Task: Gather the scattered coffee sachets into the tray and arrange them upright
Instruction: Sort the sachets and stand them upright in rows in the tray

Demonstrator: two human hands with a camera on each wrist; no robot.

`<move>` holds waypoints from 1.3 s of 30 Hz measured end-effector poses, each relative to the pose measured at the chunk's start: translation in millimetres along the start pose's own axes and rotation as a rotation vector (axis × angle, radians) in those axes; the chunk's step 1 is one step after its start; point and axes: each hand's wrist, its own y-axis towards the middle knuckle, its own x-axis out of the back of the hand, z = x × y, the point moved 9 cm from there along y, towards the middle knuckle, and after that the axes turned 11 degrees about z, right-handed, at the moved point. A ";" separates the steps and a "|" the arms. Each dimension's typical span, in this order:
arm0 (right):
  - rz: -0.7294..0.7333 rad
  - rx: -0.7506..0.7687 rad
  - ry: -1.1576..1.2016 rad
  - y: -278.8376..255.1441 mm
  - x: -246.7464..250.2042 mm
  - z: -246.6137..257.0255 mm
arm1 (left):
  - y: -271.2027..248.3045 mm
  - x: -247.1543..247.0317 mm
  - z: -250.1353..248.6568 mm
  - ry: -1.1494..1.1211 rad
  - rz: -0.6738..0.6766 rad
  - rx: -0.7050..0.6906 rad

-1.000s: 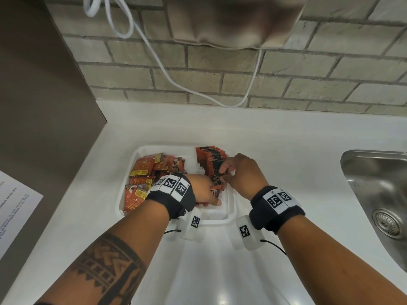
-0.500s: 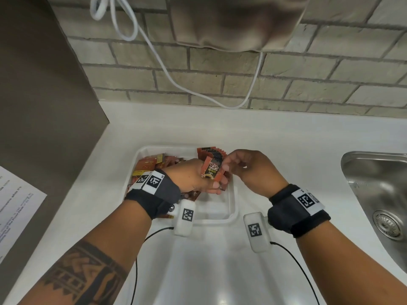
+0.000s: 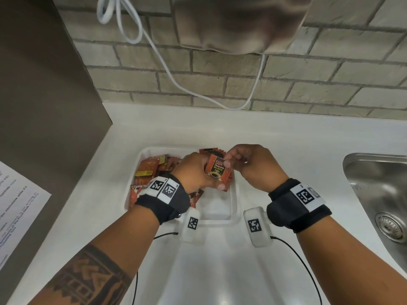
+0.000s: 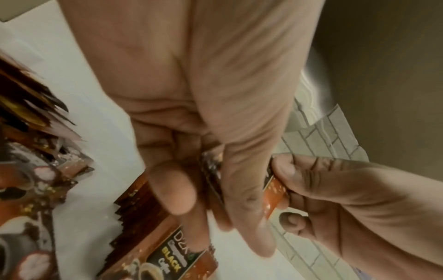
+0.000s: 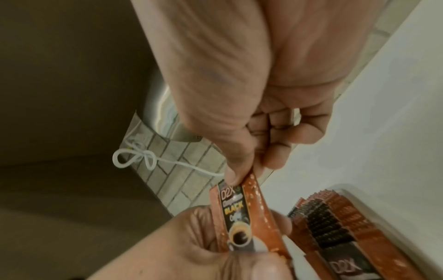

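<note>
head: bright, edges bowed | counter (image 3: 220, 271) glare | wrists: dim, blurred

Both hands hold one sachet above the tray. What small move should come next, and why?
Probably lower the held sachet upright against the front of the standing row: left hand and right hand both pinch it just above that row, and the tray has free floor there.

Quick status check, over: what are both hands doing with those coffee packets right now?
Left hand and right hand both grip one sachet above the tray. Upright row behind it, loose pile at left. Nothing in the way.
</note>
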 end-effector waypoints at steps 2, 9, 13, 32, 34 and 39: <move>0.008 -0.011 -0.088 -2.0 -4.6 -2.5 | 2.5 -5.7 8.9 0.220 0.064 0.087; 0.040 -0.075 -0.272 -1.0 -27.1 -25.2 | 2.2 -31.9 23.1 0.555 0.310 0.242; 0.065 -0.094 -0.288 3.1 -35.7 -30.1 | 10.1 -55.7 26.8 0.541 0.464 0.255; 0.014 -0.126 -0.238 3.7 -38.6 -43.1 | 25.2 -64.1 34.5 0.606 0.483 0.309; -0.032 -0.115 -0.270 -2.4 -36.5 -43.1 | 24.5 -64.0 34.4 0.597 0.480 0.306; 0.030 -0.172 -0.343 -23.5 -50.9 -43.9 | 21.8 -59.1 30.3 0.581 0.450 0.278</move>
